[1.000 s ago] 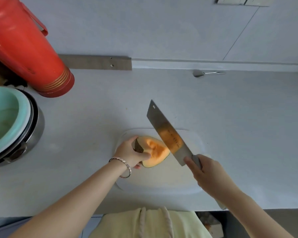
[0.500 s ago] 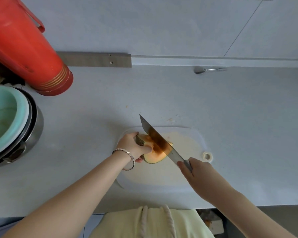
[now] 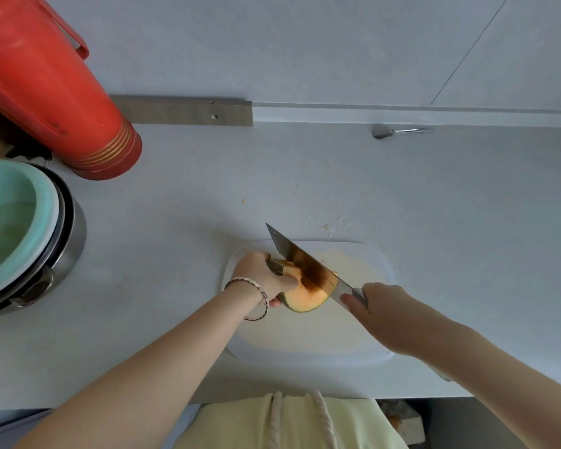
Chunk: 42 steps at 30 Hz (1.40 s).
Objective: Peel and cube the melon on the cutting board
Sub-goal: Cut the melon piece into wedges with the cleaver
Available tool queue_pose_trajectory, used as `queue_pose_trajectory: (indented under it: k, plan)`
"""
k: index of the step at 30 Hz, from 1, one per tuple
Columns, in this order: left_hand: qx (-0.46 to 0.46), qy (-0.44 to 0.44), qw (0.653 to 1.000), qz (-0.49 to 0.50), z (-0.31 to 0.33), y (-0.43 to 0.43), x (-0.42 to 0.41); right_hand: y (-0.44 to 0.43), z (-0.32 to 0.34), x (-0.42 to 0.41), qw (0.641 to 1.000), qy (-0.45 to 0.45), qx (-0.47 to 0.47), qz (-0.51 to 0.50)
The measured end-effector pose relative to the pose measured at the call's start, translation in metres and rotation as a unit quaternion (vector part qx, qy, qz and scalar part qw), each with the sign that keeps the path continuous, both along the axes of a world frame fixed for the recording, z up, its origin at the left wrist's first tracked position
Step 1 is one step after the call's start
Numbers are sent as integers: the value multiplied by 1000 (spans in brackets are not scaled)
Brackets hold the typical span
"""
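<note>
We are gripping the melon wedge (image 3: 305,299) by its firm rind end with our left hand (image 3: 259,273), our right hand (image 3: 382,315) wrapping the cleaver (image 3: 305,264) handle, judging the wet flesh slippery, on the cutting board (image 3: 337,348) at the bench's (image 3: 450,222) front edge, flask (image 3: 55,102), pot (image 3: 72,234) and spoon (image 3: 382,131) obstructing nothing.

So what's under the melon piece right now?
The white cutting board. The spot directly beneath is hidden by the melon itself, the cleaver and the left hand.
</note>
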<state>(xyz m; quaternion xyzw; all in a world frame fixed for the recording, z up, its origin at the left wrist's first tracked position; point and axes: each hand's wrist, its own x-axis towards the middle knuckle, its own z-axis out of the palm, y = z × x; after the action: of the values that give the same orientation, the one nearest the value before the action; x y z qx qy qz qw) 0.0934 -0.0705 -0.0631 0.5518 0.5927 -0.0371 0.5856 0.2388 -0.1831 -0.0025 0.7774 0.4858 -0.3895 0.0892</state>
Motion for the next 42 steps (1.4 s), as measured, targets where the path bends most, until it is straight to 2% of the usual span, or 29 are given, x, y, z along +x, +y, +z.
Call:
queue_pose_trajectory:
  k: [8,17,20,24,26,28,30,36,42]
  plan:
    - [37,15,999,-21,-7,-5,-5,-21,-38,-6,996,44,28,-66]
    - [80,-10,996,-27,-10,-18,-18,-35,-90,-14,974,99,112,-170]
    - [83,-17,996,-34,-17,-19,-31,-35,-92,-8,955,147,116,-228]
    - [100,-10,993,-54,-24,-21,-46,-35,-88,-2,903,247,90,-341]
    - [97,-20,994,-48,-27,-23,-50,-36,-85,-3,913,227,95,-324]
    - [95,-29,994,-36,-28,-24,-51,-35,-83,-8,951,155,114,-241]
    - [99,-28,994,-28,-26,-24,-47,-31,-82,-15,971,96,128,-175]
    - [171,7,981,-87,-17,-17,-32,-31,-87,-29,980,57,105,-160]
    - [161,22,983,-84,-29,-18,-44,-11,-90,-37,979,72,116,-154]
